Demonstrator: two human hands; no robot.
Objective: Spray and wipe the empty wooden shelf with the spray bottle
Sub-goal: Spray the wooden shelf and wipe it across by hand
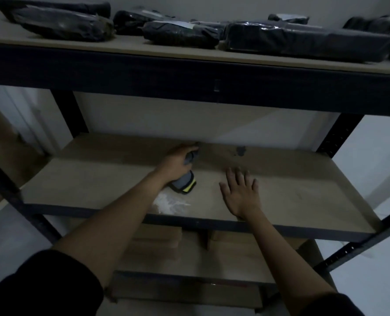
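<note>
Two hands are over the empty wooden shelf (303, 192), and the risks come from how each one is placed. Your left hand (175, 164) has its grip wrapped around the spray bottle (184, 182), which lies tilted low across the middle of the board, its base with the yellow band pointing back toward you and its head toward the rear wall. Your right hand (240, 193) holds nothing; its fingers are spread and it sits flat on or just above the board, beside the bottle.

No cloth shows in either hand or anywhere on the shelf, so if you spray now you may have nothing to wipe with, and the liquid would soak into bare wood. A dark wet-looking patch (240, 151) already sits near the back edge, and a pale smear (171, 202) lies near the front lip.

With the bottle held this flat, the nozzle direction is hard to read in the dim light; a squeeze could hit the wall rather than the board. Lifting it carelessly could knock the nozzle against the beam of the upper shelf (189, 83), which carries dark wrapped parcels (180, 34).
</note>
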